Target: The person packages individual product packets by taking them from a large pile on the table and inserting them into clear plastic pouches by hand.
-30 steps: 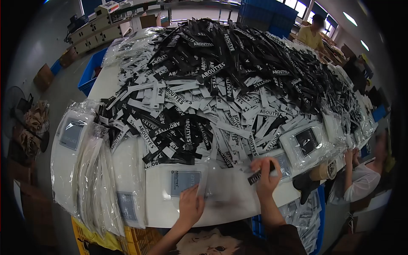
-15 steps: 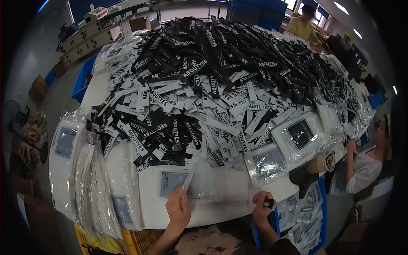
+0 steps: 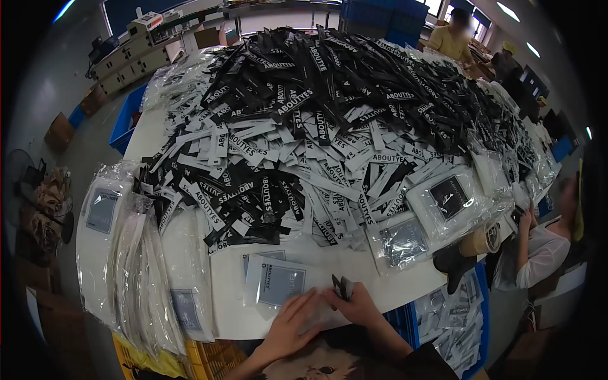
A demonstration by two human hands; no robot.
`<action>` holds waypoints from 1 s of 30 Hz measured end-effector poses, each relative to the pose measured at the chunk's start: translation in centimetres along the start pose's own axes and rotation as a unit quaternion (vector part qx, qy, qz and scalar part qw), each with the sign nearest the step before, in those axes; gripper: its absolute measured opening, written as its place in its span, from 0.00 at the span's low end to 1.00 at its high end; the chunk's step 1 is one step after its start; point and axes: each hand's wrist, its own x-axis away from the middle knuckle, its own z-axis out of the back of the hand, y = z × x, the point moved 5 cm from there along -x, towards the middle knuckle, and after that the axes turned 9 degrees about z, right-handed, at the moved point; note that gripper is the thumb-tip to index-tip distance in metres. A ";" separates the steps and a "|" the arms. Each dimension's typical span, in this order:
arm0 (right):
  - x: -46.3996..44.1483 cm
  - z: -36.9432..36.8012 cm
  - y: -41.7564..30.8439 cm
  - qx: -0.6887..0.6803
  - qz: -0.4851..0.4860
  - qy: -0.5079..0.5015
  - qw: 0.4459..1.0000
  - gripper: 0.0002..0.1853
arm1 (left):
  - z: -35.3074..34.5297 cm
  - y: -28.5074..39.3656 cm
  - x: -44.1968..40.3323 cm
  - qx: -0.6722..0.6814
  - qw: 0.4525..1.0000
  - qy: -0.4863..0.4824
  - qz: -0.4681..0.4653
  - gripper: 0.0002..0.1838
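Observation:
My left hand lies over the lower edge of a clear bag with a grey printed label, its fingers spread out. Another labelled bag shows partly beneath that one. Close to its right, my right hand pinches small dark packets that stick up from its fingers. Beyond both hands a large heap of black sachets and white sachets printed ABOUTYES covers the table.
Stacked clear bags line the left side. More bagged packs and a tape roll sit at the right. A blue crate and a yellow crate stand below the edge. Two people are beyond.
My left hand has come down onto the labelled bag, which now lies over another. My right hand has moved left beside it, with the dark packets in its fingers.

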 end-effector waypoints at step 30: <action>0.7 -3.0 -1.4 0.134 0.169 -0.072 0.974 0.08 | 1.9 -1.1 -0.9 0.090 0.959 -0.047 0.265 0.16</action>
